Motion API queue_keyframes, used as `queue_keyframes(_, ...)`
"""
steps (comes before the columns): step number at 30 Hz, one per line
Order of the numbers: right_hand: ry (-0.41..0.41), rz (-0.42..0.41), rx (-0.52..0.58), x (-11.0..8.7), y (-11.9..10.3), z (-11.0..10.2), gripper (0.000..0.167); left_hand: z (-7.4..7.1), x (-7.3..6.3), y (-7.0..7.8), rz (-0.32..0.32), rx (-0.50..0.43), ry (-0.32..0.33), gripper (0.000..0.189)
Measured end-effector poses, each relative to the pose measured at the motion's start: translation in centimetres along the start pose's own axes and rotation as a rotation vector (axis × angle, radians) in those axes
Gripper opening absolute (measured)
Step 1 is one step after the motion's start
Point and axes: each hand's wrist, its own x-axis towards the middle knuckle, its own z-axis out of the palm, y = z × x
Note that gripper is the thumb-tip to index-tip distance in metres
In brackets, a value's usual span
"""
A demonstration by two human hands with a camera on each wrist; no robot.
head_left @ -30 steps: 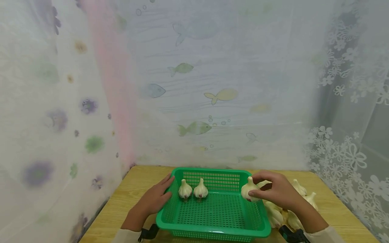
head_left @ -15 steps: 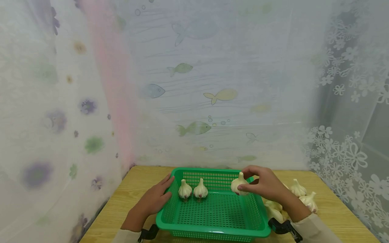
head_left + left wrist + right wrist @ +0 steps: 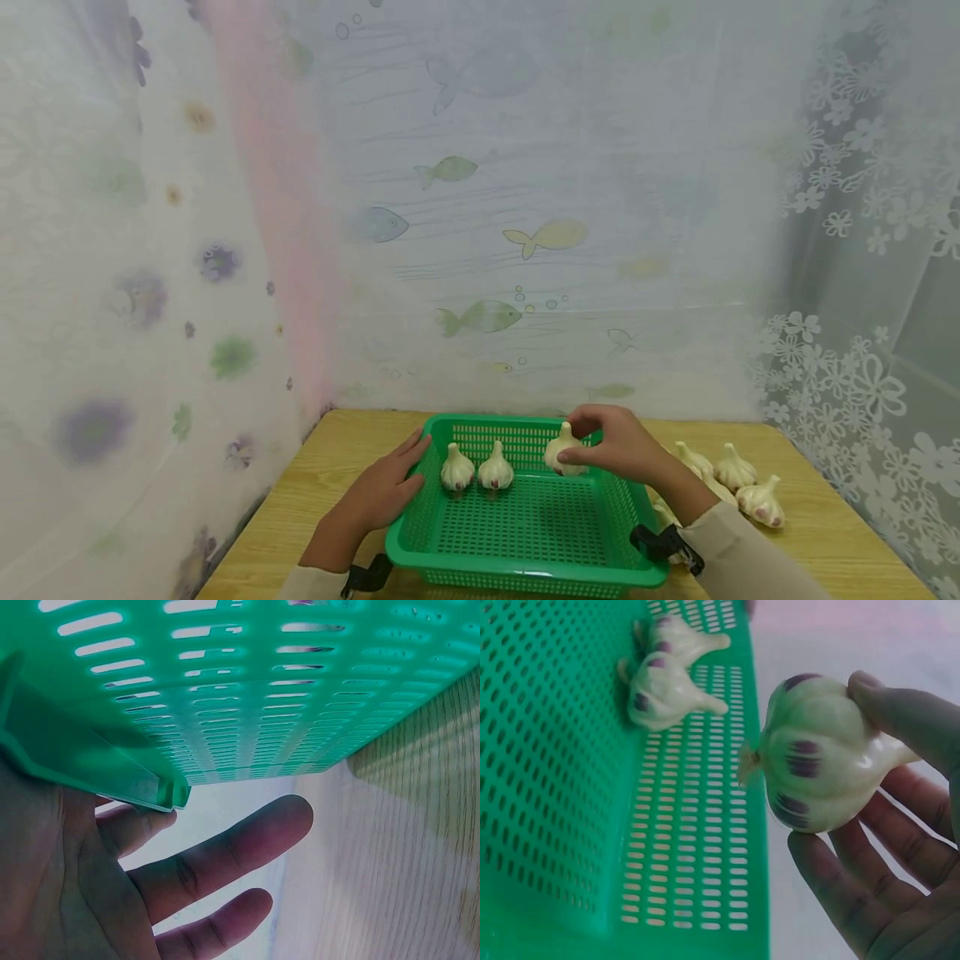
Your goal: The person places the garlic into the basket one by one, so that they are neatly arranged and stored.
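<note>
My right hand (image 3: 617,446) holds a garlic bulb (image 3: 561,452) between thumb and fingers, above the far right part of the green plastic basket (image 3: 525,573). In the right wrist view this held bulb (image 3: 817,754) shows purple streaks and a root tuft. Two more garlic bulbs (image 3: 457,471) stand side by side at the basket's far left. On the basket's left rim rests my left hand (image 3: 382,487). Its fingers (image 3: 232,855) are extended outside the slotted wall in the left wrist view, with the rim against the palm side.
Several garlic bulbs (image 3: 761,502) lie on the wooden table (image 3: 832,533) to the right of the basket, some partly hidden by my right forearm. Behind the table hangs a pale curtain (image 3: 555,350) with fish prints; more patterned curtain flanks both sides.
My right hand has carried the garlic bulb leftward from the basket's right edge to over its inside. The left hand and the basket have stayed still.
</note>
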Motion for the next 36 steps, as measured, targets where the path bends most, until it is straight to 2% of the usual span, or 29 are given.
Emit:
queue_keyframes(11,-0.048,0.058,0.011,2.1,0.2,1.6,0.035,0.0,0.1,-0.1,-0.004,-0.002,0.002,0.057)
queue_keyframes(25,-0.082,0.123,-0.018,3.3,1.3,3.4,0.040,0.1,0.1,-0.2,-0.003,-0.002,0.007,0.057)
queue_keyframes(32,-0.117,0.104,-0.035,4.0,1.6,4.2,0.018,0.2,0.1,-0.4,0.001,-0.003,0.012,0.057)
queue_keyframes(36,-0.092,0.141,-0.064,4.2,1.9,4.7,0.019,0.2,0.0,-0.4,-0.001,-0.008,0.002,0.058)
